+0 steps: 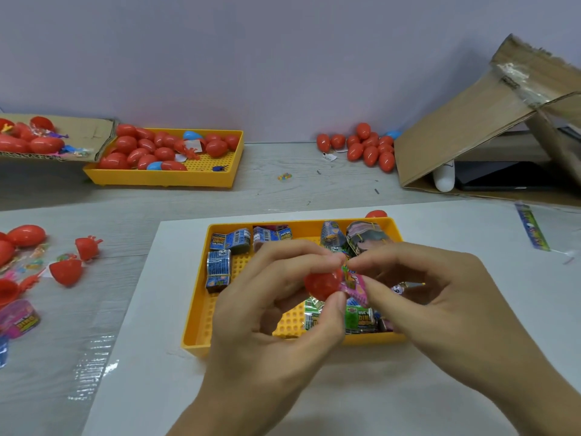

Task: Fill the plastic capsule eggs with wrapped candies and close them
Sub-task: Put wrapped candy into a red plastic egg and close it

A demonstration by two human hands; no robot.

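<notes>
My left hand (283,297) grips a red capsule egg half (322,283) above the near yellow tray (196,313). My right hand (434,294) pinches a pink wrapped candy (355,283) whose edge sits at the egg half's opening. Blue wrapped candy packs (220,269) lie in the tray's left and back parts; green ones (358,319) lie under my hands. A bundle of candies tied with a band (364,237) stands at the tray's back right.
A second yellow tray (220,177) with several red eggs is at the back left, beside a cardboard flap (88,133). More red eggs (371,149) cluster at the back centre. An open cardboard box (478,121) is on the right. Loose egg halves (66,272) and small toys lie on the left.
</notes>
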